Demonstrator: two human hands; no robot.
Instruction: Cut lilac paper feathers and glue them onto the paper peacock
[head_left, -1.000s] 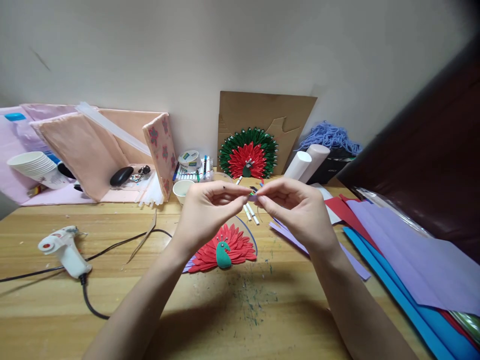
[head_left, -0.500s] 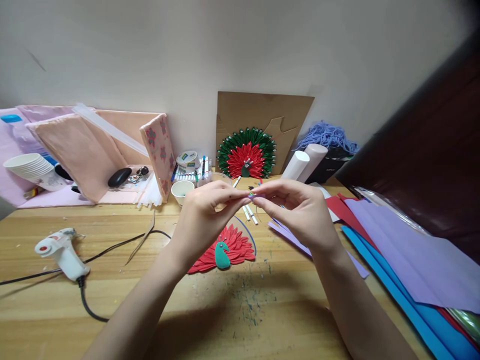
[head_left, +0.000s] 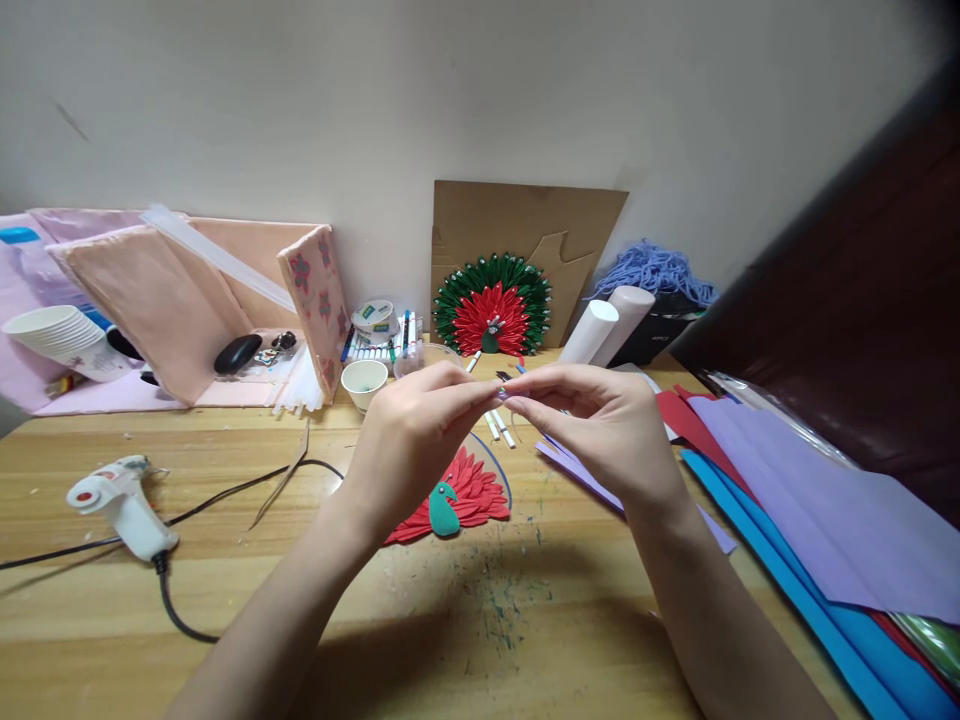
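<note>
My left hand (head_left: 412, 435) and my right hand (head_left: 607, 430) meet fingertip to fingertip above the table, both closed in a pinch. Between them is a small piece of purple paper (head_left: 504, 395), mostly covered by the fingers. Below and behind my left hand lies a round peacock craft (head_left: 480, 490) with red petals and a green bird body (head_left: 445, 512); my left hand and forearm hide part of it. Purple paper strips (head_left: 581, 478) lie on the table behind my right wrist.
A white glue gun (head_left: 131, 505) with a black cord lies left, near tweezers (head_left: 283, 485). Behind are a paper cup (head_left: 365, 380), markers (head_left: 499, 428), and a green-red peacock (head_left: 491, 300) against cardboard (head_left: 517, 215). Purple sheets (head_left: 825, 510) and blue sheets (head_left: 780, 560) cover the right side.
My left fingers have closed further over the purple piece, so less of it shows. Both hands stay in nearly the same place; the view has shifted slightly.
</note>
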